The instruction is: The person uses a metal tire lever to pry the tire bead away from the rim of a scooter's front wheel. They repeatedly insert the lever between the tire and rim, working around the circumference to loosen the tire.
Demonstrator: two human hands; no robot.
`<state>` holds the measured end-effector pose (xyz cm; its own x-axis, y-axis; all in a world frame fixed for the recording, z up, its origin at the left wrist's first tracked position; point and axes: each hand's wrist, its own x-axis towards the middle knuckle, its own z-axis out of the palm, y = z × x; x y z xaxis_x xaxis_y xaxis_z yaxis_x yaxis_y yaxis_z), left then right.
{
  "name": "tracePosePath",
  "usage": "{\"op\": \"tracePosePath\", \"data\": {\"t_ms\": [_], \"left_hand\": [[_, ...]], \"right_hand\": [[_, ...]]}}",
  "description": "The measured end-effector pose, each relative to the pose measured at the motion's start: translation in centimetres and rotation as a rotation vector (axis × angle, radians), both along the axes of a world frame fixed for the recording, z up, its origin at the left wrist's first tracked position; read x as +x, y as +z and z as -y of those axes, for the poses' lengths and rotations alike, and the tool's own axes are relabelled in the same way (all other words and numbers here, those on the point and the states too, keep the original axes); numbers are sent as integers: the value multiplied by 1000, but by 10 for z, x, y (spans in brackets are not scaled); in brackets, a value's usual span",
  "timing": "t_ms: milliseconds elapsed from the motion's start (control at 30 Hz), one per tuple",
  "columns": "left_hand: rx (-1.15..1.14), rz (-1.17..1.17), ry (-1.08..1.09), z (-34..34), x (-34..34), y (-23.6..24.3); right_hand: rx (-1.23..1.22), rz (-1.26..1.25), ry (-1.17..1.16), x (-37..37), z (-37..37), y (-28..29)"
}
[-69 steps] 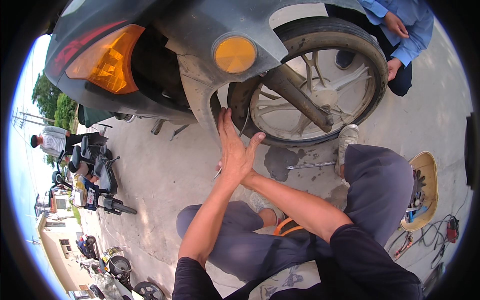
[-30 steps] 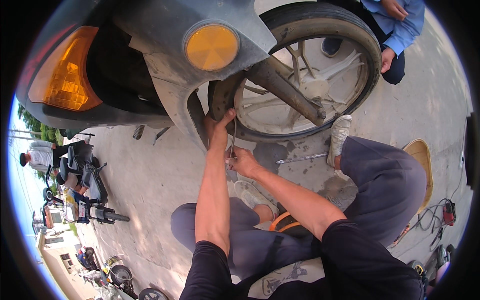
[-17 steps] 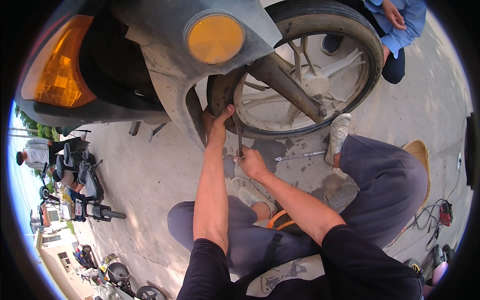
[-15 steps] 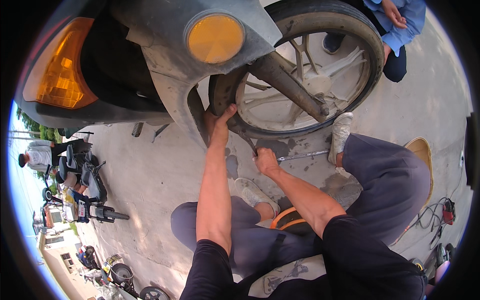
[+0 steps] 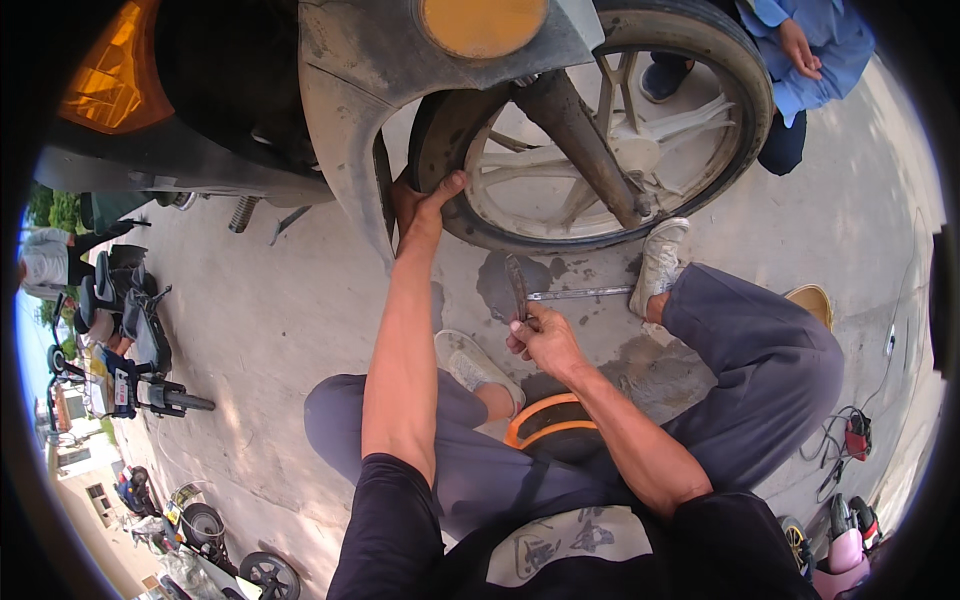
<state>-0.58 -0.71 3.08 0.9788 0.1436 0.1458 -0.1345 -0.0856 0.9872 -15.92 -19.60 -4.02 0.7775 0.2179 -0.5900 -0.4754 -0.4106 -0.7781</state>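
The front wheel [image 5: 650, 150] of a motorcycle, with pale spokes and a black tire [image 5: 455, 130], fills the upper middle. My left hand [image 5: 428, 205] grips the tire's near left edge, thumb on the sidewall; its fingers are hidden behind the rubber. My right hand [image 5: 545, 340] is closed around a brown, worn tire lever [image 5: 516, 280], whose upper end points toward the wheel but stands apart from it. A long silver rod-like tool [image 5: 590, 293] lies on the ground between my right hand and my shoe. The grey fork leg [image 5: 580, 150] runs down to the hub.
An orange-rimmed round container [image 5: 550, 410] sits between my legs. At the far right a person in a blue shirt [image 5: 825, 50] is beside the wheel. A red device with cables [image 5: 857, 440] lies at right. Parked motorcycles [image 5: 150, 370] stand at left on the concrete [image 5: 270, 290].
My right hand has drawn the tire lever back from the wheel's lower edge toward me. My left hand keeps its hold on the tire. The whole view has shifted slightly.
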Motion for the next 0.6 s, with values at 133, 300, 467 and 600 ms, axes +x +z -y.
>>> {"op": "tracePosePath", "data": {"t_ms": [133,300,467,600], "left_hand": [[-1,4,-7,2,-2,2],[37,-20,5,-2,-3,2],[-39,-33,-14,0,-2,2],[-12,-40,-22,1,-2,3]], "right_hand": [[859,-270,-183,3,24,33],[751,-429,-62,16,65,90],[395,-354,204,18,109,104],[-227,35,448,34,125,104]]}}
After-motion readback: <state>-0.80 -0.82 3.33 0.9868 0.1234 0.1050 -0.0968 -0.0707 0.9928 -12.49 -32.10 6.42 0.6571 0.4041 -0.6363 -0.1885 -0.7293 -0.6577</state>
